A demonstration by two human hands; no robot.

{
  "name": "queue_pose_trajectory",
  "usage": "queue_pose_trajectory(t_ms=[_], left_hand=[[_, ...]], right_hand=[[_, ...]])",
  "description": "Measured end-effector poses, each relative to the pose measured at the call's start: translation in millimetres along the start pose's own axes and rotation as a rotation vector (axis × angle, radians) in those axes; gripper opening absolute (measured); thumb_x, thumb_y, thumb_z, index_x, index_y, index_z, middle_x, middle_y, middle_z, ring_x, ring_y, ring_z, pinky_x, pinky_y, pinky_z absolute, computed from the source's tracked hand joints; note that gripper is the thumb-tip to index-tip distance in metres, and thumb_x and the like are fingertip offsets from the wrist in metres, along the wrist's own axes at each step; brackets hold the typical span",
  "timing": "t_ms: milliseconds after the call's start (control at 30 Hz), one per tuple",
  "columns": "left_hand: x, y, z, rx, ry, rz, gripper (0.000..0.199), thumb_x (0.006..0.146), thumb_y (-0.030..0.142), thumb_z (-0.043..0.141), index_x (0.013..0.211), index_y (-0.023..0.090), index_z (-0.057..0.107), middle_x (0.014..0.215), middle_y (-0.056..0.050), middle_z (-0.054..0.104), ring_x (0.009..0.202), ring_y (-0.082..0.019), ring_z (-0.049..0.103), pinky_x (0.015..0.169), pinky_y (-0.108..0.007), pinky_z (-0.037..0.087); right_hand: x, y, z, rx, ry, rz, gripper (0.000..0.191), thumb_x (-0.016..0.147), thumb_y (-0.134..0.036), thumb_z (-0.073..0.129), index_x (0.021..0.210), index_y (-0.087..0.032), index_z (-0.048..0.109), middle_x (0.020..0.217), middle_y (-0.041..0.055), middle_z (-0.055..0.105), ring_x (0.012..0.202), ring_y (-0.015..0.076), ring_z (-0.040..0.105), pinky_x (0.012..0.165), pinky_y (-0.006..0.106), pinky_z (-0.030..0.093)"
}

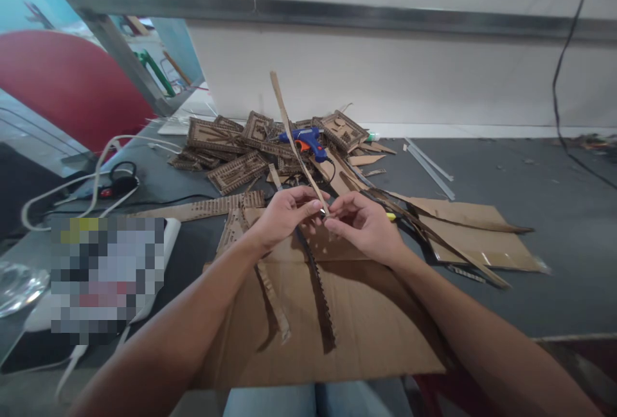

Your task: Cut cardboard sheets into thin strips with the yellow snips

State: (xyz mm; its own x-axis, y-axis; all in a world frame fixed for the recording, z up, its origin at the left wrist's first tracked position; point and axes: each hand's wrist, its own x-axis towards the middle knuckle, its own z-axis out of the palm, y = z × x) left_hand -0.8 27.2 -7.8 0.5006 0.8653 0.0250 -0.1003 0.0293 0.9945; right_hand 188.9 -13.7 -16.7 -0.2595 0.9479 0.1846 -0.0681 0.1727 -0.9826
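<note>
A long, narrow cardboard strip (pixel 284 112) rises from between my hands and leans away to the upper left. My left hand (pixel 292 212) pinches its lower end between thumb and fingers. Close against it, my right hand (pixel 362 224) is closed on the same end with thumb and fingertips. A small shiny bit shows at the fingertips, too small to name. Beneath both hands lies a large cardboard sheet (pixel 376 333), with a dark notched strip (pixel 318 295) and a paler torn strip (pixel 274 301) on it.
Behind the hands, a blue glue gun (pixel 308 141) rests among several decorated cardboard panels (pixel 236 173). Cardboard strips (pixel 448 237) and a wrapped cardboard piece (pixel 482 218) lie right. Clear sticks (pixel 431 169) are farther back. Left are white cables (pixel 99 176) and a blurred-out device (pixel 166 243).
</note>
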Motion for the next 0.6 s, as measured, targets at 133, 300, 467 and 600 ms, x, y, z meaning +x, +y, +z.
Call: queue_pose_trajectory(t_ms=[133,300,467,600], left_hand=[[-0.5,1.4,1.1,0.000,-0.005,-0.004,0.037,0.083,0.041,0.073,0.106,0.013,0.066,0.078,-0.003,0.067,0.059,-0.010,0.061,0.048,-0.019,0.055],[-2.2,4.2,2.9,-0.042,-0.019,0.013,0.034,0.085,0.039,0.071,0.107,0.013,0.066,0.076,-0.002,0.065,0.058,-0.009,0.060,0.048,-0.019,0.055],[-2.6,3.4,3.4,-0.052,-0.027,0.007,0.034,0.086,0.037,0.070,0.109,0.012,0.066,0.071,-0.001,0.064,0.058,-0.010,0.060,0.050,-0.020,0.055],[-2.7,2.1,3.2,-0.059,-0.035,0.012,0.037,0.087,0.036,0.070,0.115,0.012,0.067,0.069,-0.001,0.062,0.057,-0.009,0.059,0.049,-0.020,0.055]], right_hand=[[-0.5,-0.3,0.4,-0.019,0.003,-0.013,0.024,0.079,-0.030,0.078,0.091,-0.020,0.060,0.082,-0.0001,0.068,0.070,0.0118,0.063,0.065,0.026,0.051],[-0.4,0.3,-0.2,-0.080,0.057,-0.013,0.023,0.079,-0.032,0.079,0.089,-0.020,0.062,0.077,-0.0011,0.066,0.067,0.0112,0.060,0.063,0.025,0.048],[0.4,0.6,-1.2,-0.030,0.025,0.013,0.024,0.079,-0.033,0.078,0.089,-0.020,0.061,0.076,-0.0015,0.065,0.065,0.0112,0.059,0.062,0.026,0.048],[0.1,0.3,-1.9,0.019,-0.016,-0.007,0.021,0.082,-0.033,0.075,0.091,-0.020,0.060,0.078,-0.0014,0.065,0.065,0.0105,0.058,0.062,0.025,0.047]])
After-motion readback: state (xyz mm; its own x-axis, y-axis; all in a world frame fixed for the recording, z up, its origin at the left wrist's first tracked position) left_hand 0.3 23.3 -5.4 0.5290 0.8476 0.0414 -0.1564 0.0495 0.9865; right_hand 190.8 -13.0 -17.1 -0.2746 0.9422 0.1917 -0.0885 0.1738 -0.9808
